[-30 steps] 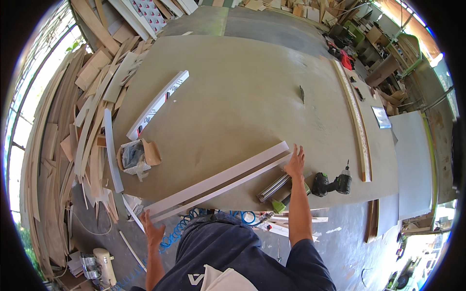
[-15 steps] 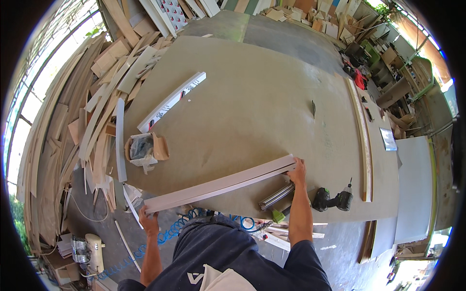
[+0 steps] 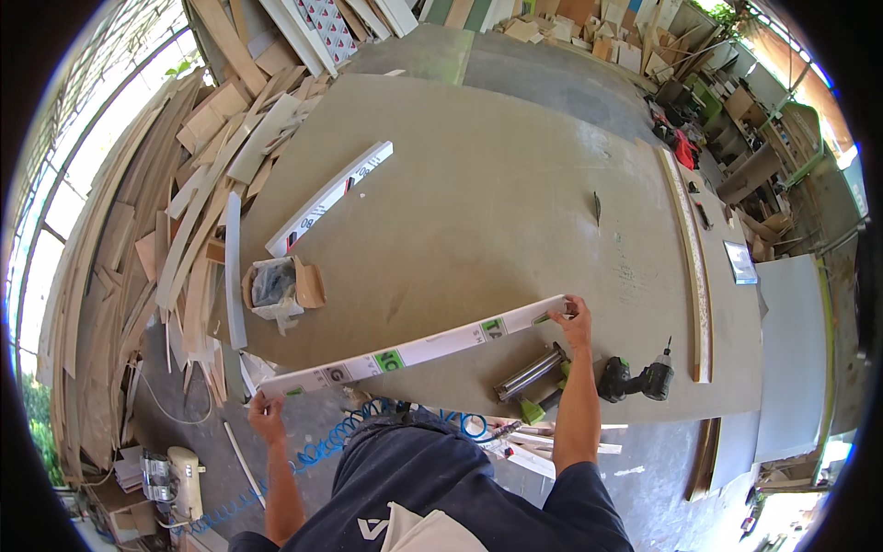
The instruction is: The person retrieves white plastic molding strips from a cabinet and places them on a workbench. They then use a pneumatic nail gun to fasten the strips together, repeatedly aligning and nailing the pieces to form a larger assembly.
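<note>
our left hand (image 3: 268,416) and right hand (image 3: 575,324) pinch the strip (image 3: 430,349) by its ends; swinging low could knock the tool (image 3: 532,410).

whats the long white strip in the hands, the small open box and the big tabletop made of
White strip: perhaps coated board or plastic; smooth, pale, printed face.
Open box: likely cardboard; matte brown flaps.
Tabletop: possibly wood-based panel; dull tan surface with pale marks.

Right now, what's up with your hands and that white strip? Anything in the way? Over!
Left hand, right hand: gripping opposite ends. White strip: green patches showing. Possible snag: silver-and-green tool beside right forearm.
</note>
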`<state>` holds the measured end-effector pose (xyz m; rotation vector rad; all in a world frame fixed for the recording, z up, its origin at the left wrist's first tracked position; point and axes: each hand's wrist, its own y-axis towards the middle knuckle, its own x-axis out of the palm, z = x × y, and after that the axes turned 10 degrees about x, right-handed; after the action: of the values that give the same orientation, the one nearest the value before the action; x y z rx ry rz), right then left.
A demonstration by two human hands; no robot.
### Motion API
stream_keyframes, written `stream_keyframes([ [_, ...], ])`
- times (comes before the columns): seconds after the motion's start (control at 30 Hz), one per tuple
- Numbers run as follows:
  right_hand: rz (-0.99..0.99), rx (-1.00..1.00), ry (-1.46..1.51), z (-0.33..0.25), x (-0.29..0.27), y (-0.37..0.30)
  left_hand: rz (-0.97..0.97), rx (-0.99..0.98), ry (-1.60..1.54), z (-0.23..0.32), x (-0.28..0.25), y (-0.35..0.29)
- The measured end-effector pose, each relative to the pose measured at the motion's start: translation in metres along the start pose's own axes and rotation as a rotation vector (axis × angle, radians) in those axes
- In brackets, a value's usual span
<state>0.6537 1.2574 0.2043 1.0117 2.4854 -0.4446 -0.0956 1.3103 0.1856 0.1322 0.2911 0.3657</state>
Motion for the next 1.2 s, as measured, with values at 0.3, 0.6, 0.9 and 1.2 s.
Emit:
stream_keyframes([
  [0.3, 0.202, 0.133, 0.033, 0.020, 0.000, -0.014, -0.127, -0.063, -0.014, 0.016, 0.011, 0.037],
  [0.6, 0.331, 0.107, -0.031, 0.011, 0.001, -0.018, -0.103, 0.032, 0.124, 0.033, 0.035, 0.040],
  [0.9, 0.314, 0.043, -0.087, 0.011, 0.000, -0.022, -0.045, 0.260, 0.487, 0.032, 0.042, 0.024],
  [1.2, 0.392, -0.166, -0.154, 0.001, 0.002, -0.033, -0.169, 0.372, 0.467, 0.047, 0.039, 0.026],
])
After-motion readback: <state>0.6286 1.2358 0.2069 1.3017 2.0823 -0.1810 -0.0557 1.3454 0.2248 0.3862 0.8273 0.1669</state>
